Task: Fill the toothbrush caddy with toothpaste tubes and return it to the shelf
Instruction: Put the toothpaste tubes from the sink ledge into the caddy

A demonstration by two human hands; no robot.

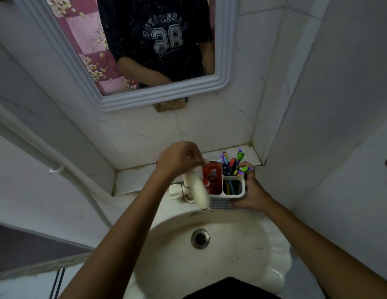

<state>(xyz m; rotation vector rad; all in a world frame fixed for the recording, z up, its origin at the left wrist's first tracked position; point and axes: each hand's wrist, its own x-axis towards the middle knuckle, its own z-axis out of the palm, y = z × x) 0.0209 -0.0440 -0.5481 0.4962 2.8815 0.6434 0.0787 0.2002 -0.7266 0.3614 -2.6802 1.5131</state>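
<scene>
Both hands are working: the right hand (251, 192) is gripping the caddy (228, 192), the left hand (180, 157) is apparently pinching a red toothpaste tube (211, 176).

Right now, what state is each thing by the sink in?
Caddy: upright at the sink's back edge, held.
Toothpaste: red tubes standing in the caddy's left compartment.
Toothbrushes: standing in the right compartments.
Left hand: fingers pinched at the toothpaste top.
Right hand: gripping the caddy's right side.
Tap: no water running.
Sink: looks dry, drain unplugged.
</scene>
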